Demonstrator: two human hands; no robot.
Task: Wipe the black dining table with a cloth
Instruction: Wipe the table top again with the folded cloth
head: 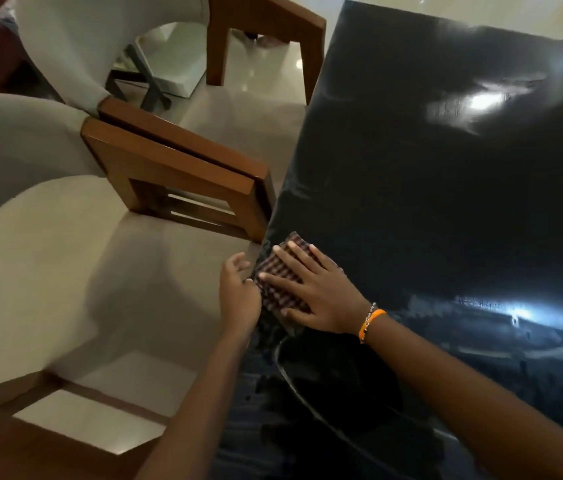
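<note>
Two grey armchairs (31, 161) with wooden armrests (176, 168) stand on a pale tiled floor (259, 98).

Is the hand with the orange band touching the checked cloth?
Touching. The head view shows the right hand lying flat with spread fingers on the checked cloth, pressing it onto the black table near its edge.

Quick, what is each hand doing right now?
Left hand: open, fingers loose, at the black table's edge beside the checked cloth.
Right hand: open, fingers flat, pressing the cloth onto the table.
</note>
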